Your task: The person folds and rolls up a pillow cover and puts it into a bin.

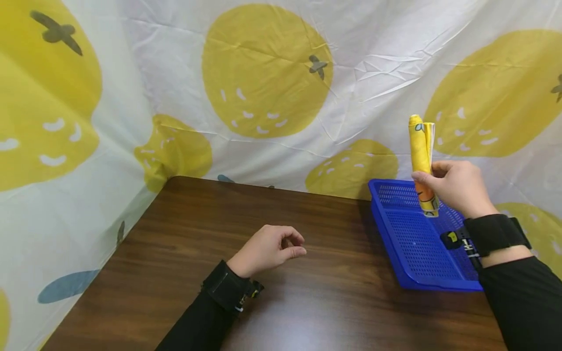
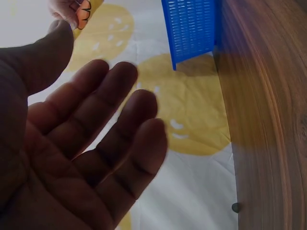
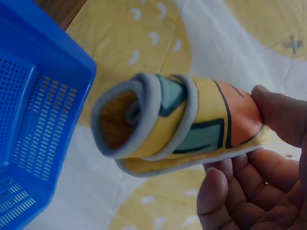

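A rolled-up yellow cloth [image 1: 420, 151] with orange and teal print is pinched between the thumb and fingers of my right hand [image 1: 461, 185]. It stands nearly upright above the blue plastic basket [image 1: 397, 243]. In the right wrist view the roll's spiral end [image 3: 127, 117] faces the camera, with pale edging and a loose flap underneath. My left hand [image 1: 270, 248] hovers over the table's middle, holding nothing. Its fingers [image 2: 144, 148] are relaxed and slightly bent, apart from the thumb, in the left wrist view.
The basket has perforated walls and stands at the right of the brown wooden table [image 1: 197, 234]. A white curtain [image 1: 175, 87] with large yellow fruit prints hangs behind the table and along its left side.
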Motion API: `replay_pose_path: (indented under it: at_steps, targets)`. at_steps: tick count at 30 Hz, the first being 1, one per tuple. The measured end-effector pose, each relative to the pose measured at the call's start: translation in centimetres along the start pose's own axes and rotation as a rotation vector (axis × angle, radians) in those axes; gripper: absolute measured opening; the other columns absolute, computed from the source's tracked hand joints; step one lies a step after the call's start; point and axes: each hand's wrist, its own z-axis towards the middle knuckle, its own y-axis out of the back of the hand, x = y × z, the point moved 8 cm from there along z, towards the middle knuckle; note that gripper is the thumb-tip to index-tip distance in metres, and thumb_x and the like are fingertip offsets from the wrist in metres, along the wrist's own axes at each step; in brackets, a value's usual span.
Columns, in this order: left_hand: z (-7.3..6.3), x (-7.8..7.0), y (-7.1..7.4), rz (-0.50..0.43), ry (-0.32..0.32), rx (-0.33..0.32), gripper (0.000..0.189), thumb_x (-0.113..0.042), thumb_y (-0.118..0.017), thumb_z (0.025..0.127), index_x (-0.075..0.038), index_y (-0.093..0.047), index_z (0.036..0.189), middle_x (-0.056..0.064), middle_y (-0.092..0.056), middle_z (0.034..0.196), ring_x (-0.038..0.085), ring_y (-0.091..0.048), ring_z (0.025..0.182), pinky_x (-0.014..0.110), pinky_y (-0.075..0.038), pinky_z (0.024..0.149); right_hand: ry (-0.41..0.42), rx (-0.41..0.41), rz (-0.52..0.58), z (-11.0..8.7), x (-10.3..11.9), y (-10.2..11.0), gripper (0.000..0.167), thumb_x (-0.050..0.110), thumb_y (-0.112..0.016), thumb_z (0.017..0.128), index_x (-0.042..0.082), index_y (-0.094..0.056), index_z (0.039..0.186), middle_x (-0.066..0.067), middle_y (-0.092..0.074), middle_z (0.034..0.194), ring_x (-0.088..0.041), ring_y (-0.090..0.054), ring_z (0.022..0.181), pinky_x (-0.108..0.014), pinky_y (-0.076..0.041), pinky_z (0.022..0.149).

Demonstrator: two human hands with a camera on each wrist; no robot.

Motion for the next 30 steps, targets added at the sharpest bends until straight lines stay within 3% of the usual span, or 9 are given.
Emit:
replay_pose_path:
  at_steps: [5, 10, 15, 21, 25, 30]
  targets:
    - [-0.1, -0.1, -0.7, 0.042, 0.018, 0.07, 0.02, -0.03, -0.079, 0.098, -0.014, -0.077, 0.11, -0.007, -0.078, 0.092, 0.005, -0.067, 0.076, 0.023, -0.053, 0.069, -0.04, 0.091, -0.021, 0.5, -2.0, -0.6, 0.06, 0.048, -0.067, 0.104, -0.011, -0.073, 0.118, -0.026, -0.078, 0.093, -0.037, -0.071, 0.085, -0.033, -0.048, 0.063]
    - [-0.1, -0.2, -1.1, 0.073, 0.02, 0.094, 0.019, -0.03, -0.08, 0.097, -0.015, -0.077, 0.108, -0.008, -0.077, 0.091, 0.001, -0.063, 0.072, 0.023, -0.052, 0.07, -0.095, 0.198, -0.034, 0.8, -4.7, -2.1, 0.066, 0.052, -0.063, 0.105, -0.012, -0.072, 0.121, -0.026, -0.078, 0.101, -0.036, -0.066, 0.091, -0.032, -0.044, 0.067]
    - [-0.2, 0.1, -1.4, 0.072, 0.028, 0.118, 0.02, -0.031, -0.08, 0.098, -0.015, -0.077, 0.11, -0.008, -0.077, 0.092, 0.0, -0.061, 0.069, 0.023, -0.052, 0.068, -0.174, 0.313, 0.043, 0.9, -8.0, -4.5, 0.071, 0.053, -0.064, 0.104, -0.015, -0.07, 0.122, -0.026, -0.078, 0.103, -0.028, -0.073, 0.087, -0.034, -0.052, 0.068]
    - [-0.3, 0.3, -1.8, 0.069, 0.028, 0.133, 0.022, -0.032, -0.08, 0.098, -0.014, -0.077, 0.111, -0.007, -0.078, 0.093, -0.001, -0.062, 0.07, 0.022, -0.052, 0.068, -0.264, 0.443, 0.102, 0.0, -11.4, -7.7, 0.078, 0.054, -0.063, 0.104, -0.019, -0.064, 0.128, -0.027, -0.078, 0.106, -0.025, -0.077, 0.088, -0.043, -0.06, 0.079]
    - [-0.3, 0.3, -1.7, 0.071, 0.026, 0.132, 0.023, -0.032, -0.08, 0.098, -0.014, -0.077, 0.112, -0.007, -0.078, 0.094, -0.001, -0.062, 0.07, 0.022, -0.052, 0.068, -0.312, 0.497, 0.111, -0.6, -13.0, -9.5, 0.076, 0.056, -0.063, 0.103, -0.018, -0.065, 0.123, -0.018, -0.079, 0.097, -0.023, -0.074, 0.085, -0.037, -0.058, 0.074]
    - [-0.3, 0.3, -1.6, 0.074, 0.027, 0.132, 0.024, -0.033, -0.08, 0.097, -0.014, -0.077, 0.112, -0.007, -0.079, 0.095, -0.001, -0.061, 0.07, 0.022, -0.052, 0.068, -0.347, 0.571, 0.198, -1.2, -13.7, -11.8, 0.062, 0.047, -0.064, 0.106, -0.014, -0.07, 0.112, -0.007, -0.077, 0.088, -0.019, -0.071, 0.081, -0.035, -0.06, 0.073]
